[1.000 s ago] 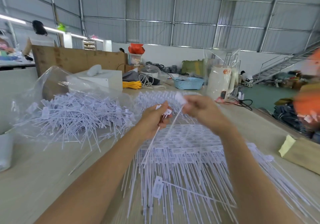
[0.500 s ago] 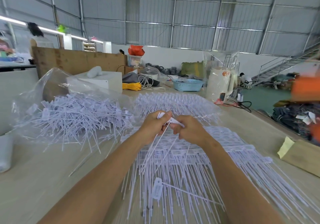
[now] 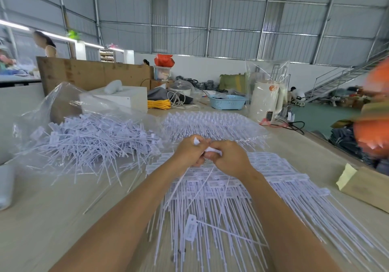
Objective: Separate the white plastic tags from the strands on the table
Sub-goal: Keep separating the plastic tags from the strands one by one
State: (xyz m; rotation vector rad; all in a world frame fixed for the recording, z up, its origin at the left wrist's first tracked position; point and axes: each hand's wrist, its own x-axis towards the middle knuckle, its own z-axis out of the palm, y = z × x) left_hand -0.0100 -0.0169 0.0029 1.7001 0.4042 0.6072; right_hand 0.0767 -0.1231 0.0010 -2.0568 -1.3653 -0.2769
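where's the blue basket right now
In the head view the blue basket sits at the far end of the table, right of centre, between the yellow cord coil and the white kettle.

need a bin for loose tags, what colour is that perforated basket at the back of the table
Light blue basket, seen in the head view.

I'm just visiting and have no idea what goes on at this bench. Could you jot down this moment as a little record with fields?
Setting: big hall with a metal roof, long table
Left hand: pinches a white tag
Right hand: pinches another white tag, close against the left hand
Under the hands: joined rows of tags, strands fanned toward the person
Left of the hands: loose tag pile on a clear plastic bag
Lone tag: lies on the strands, near the person
Far end: blue basket, yellow cable
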